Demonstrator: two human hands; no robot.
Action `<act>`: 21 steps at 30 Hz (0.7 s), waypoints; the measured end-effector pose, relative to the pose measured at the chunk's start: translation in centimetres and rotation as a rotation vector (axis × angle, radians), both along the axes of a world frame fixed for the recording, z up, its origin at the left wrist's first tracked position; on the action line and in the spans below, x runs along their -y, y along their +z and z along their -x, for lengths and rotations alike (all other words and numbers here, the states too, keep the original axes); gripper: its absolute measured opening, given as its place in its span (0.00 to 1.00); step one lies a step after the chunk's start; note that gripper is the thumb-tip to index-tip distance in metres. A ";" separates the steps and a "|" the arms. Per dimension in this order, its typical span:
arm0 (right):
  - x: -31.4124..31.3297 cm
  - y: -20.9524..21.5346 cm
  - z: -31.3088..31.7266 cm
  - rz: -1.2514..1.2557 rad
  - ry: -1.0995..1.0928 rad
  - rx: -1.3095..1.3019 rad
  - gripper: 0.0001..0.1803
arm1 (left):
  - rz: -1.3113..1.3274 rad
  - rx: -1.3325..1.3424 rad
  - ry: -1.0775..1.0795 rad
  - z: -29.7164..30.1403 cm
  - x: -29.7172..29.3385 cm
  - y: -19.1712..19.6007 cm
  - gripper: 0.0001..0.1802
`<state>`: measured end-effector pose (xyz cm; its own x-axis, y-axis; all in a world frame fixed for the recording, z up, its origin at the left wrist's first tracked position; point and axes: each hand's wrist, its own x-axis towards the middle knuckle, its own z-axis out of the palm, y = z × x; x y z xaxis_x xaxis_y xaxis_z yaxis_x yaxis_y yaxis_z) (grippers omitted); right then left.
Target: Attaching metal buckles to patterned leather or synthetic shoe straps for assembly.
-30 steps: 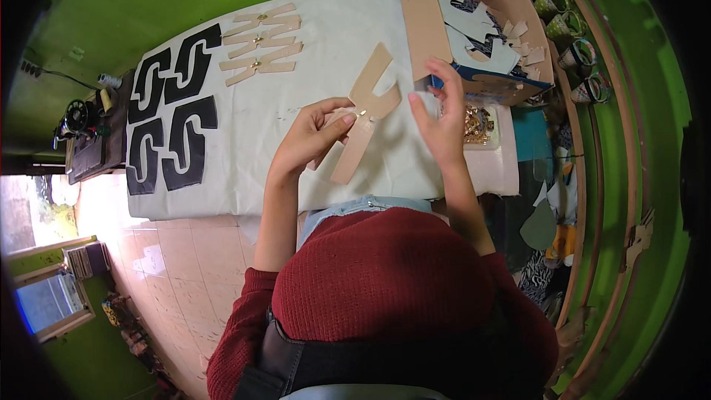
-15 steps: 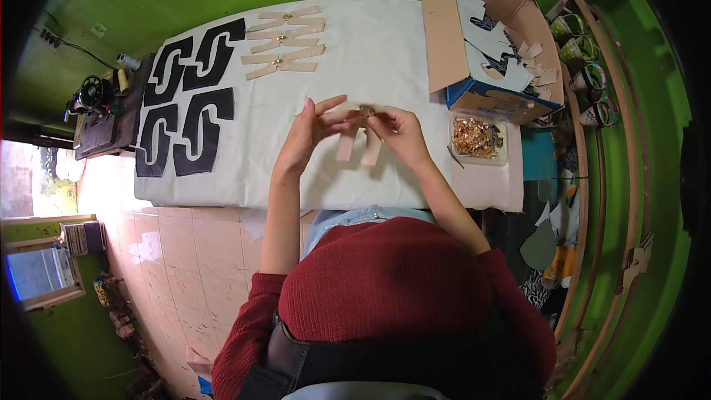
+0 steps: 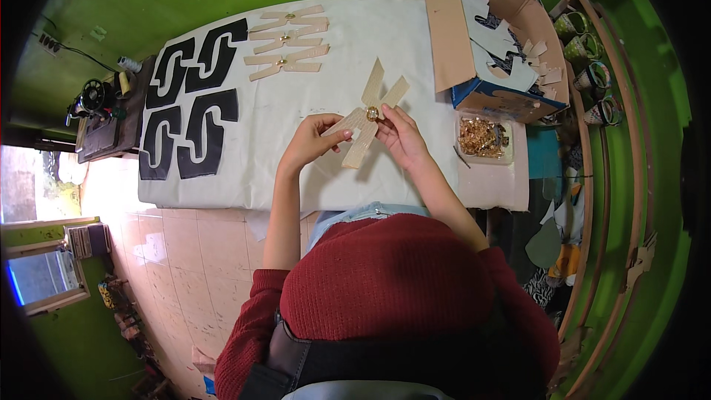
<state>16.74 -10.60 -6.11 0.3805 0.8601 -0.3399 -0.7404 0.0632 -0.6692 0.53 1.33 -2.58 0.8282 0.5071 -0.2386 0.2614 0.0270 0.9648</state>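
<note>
Above the middle of the white-covered table (image 3: 281, 148), I hold a beige X-shaped strap piece (image 3: 360, 120) with a round gold ornament (image 3: 372, 113) at its crossing. My left hand (image 3: 311, 139) pinches one of the lower left strips between thumb and fingers. Closed around the crossing from the right is my right hand (image 3: 404, 139), its fingertips beside the ornament. Three similar beige strap pieces (image 3: 286, 63) with gold centres lie in a column at the far side of the table. Several black curved cut-outs (image 3: 215, 55) are laid out on the left.
An open cardboard box (image 3: 449, 30) full of cut pieces stands at the back right. In front of it sits a clear tray (image 3: 511, 150) of gold fittings (image 3: 481, 137), with a thin tool (image 3: 461, 155) alongside. A sewing machine (image 3: 95, 96) is at the far left.
The strap piece has turned so its gold ornament faces up and its strips spread into an X. My left hand, with fingers extended before, now grips a strip.
</note>
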 end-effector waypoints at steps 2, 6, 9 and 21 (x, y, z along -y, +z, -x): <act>-0.4 -0.7 -0.3 -0.048 -0.019 -0.043 0.13 | 0.000 -0.014 -0.026 -0.2 -0.5 0.3 0.15; -1.2 -1.4 -0.9 0.007 -0.068 0.051 0.11 | -0.034 -0.233 -0.156 -0.2 -2.7 0.1 0.15; -1.9 -0.6 -0.8 0.078 -0.114 0.035 0.09 | -0.022 -0.156 -0.053 2.3 -5.3 -2.4 0.15; -7.3 -3.4 -3.7 0.217 0.416 0.424 0.24 | 0.282 0.023 0.857 4.7 -10.5 -6.4 0.18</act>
<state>20.42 -3.27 -9.47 0.1693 0.8934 -0.4160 -0.3414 -0.3428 -0.8752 -4.14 11.85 -9.00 0.1989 0.8779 -0.4356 0.0235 0.4401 0.8976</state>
